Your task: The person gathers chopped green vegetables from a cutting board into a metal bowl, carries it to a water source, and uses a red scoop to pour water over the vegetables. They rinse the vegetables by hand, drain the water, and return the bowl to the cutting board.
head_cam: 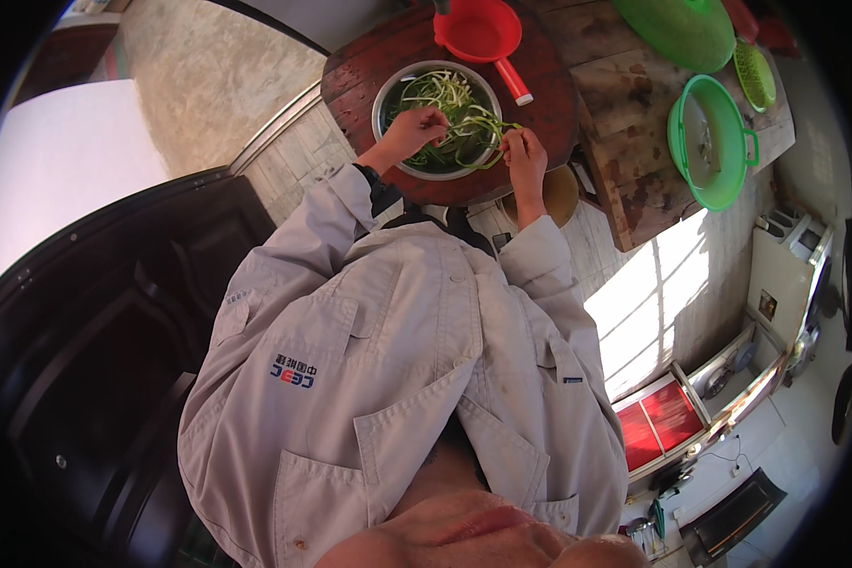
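Observation:
A steel basin (378, 121) stands on a round, dark red wooden table (348, 85). Long thin green vegetable stalks (449, 89) with pale ends lie inside it, apparently in water. My right hand (524, 153) is at the basin's right rim, its fingertips pinched on a green stalk (493, 160) that loops down over the rim. Over the left half of the basin is my left hand (415, 131), with its fingers curled near the stalks. Whether anything small sits between those fingertips cannot be made out.
A red plastic ladle (477, 32) lies behind the basin. On the wooden table (610, 106) to the right are a green plastic basin (710, 142), a yellow-green basket (755, 76) and a larger green vessel (681, 28). Under the round table's edge shows a brownish round container (557, 195).

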Available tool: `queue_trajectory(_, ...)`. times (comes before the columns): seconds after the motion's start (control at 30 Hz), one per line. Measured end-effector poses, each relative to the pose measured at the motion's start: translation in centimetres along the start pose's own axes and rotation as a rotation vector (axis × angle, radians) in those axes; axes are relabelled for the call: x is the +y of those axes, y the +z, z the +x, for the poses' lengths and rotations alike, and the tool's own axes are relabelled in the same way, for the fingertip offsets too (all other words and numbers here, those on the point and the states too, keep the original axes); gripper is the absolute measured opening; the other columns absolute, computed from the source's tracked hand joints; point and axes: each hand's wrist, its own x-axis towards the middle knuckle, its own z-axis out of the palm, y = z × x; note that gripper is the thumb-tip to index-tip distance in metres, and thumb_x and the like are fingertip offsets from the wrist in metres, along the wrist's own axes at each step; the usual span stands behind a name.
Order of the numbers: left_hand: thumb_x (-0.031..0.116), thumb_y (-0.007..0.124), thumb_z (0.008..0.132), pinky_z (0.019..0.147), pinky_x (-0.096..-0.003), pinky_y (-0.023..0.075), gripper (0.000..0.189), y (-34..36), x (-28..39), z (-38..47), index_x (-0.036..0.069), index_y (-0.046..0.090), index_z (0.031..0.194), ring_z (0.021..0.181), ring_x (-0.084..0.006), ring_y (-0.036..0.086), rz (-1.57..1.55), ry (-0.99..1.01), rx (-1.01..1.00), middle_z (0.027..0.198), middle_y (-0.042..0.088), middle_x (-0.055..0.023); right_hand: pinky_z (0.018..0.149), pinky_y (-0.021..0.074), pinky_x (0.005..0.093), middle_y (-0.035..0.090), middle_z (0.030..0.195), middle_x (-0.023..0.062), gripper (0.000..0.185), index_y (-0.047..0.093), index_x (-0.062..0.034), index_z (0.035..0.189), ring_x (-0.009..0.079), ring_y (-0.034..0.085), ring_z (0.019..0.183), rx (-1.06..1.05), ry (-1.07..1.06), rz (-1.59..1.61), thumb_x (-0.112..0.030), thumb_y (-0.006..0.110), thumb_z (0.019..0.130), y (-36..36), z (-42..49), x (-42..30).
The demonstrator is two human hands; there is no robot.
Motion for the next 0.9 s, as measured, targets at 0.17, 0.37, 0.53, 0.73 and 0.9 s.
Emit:
queue_trajectory(0.17,0.009,0.058,0.097,0.061,-0.0255,0.0475,0.007,0.6,0.9,0.1,0.005,0.058,0.102,0.066,-0.009,0.057,0.043,-0.005,-0.039,0.077,0.061,-0.0013,0.055,0.0417,0.0205,0.069,0.097,0.0036,0.022,0.062,-0.0023,0.115,0.0069,0.059,0.065,-0.109,0.022,0.019,-0.013,0.058,0.096,0.7,-0.3,-0.4)
queue_trajectory(0.37,0.011,0.053,0.1,0.059,-0.0245,0.0432,0.007,1.3,1.8,-0.4,0.008,0.054,0.107,0.067,-0.0074,0.053,0.222,0.075,-0.044,0.077,0.056,0.0004,0.058,0.0445,0.0217,0.065,0.119,0.0095,0.04,0.052,-0.0026,0.134,0.0109,0.066,0.077,-0.176,0.022,0.135,-0.007,0.058,0.095,2.7,-0.6,0.6)
queue_trajectory(0.53,0.012,0.053,0.1,0.06,-0.0257,0.044,0.009,1.3,2.0,-0.5,0.007,0.053,0.107,0.068,-0.0088,0.054,0.166,-0.015,-0.097,0.076,0.057,0.0,0.065,0.0477,0.0227,0.066,0.112,0.0087,0.034,0.056,0.0009,0.126,0.0152,0.068,0.089,-0.262,0.196,0.429,-0.004,0.062,0.093,3.7,-0.3,1.8)
queue_trajectory(0.73,0.011,0.056,0.099,0.063,-0.0253,0.0455,0.008,0.8,0.7,-0.5,0.005,0.054,0.104,0.072,-0.0082,0.056,0.129,0.08,-0.008,0.08,0.057,-0.0016,0.069,0.0525,0.0242,0.068,0.102,0.0077,0.018,0.064,0.003,0.109,0.0151,0.068,0.088,-0.217,0.159,0.376,-0.006,0.064,0.093,3.8,-0.8,2.4)
queue_trajectory(0.9,0.011,0.06,0.095,0.068,-0.0314,0.0502,0.024,0.4,-0.2,-0.2,0.007,0.057,0.119,0.078,-0.022,0.065,0.481,0.252,0.281,0.094,0.067,-0.0106,0.066,0.0539,0.0246,0.069,0.097,0.0092,0.013,0.068,0.0034,0.101,0.0142,0.068,0.082,-0.139,0.058,0.289,-0.007,0.065,0.093,3.4,-1.3,1.9)
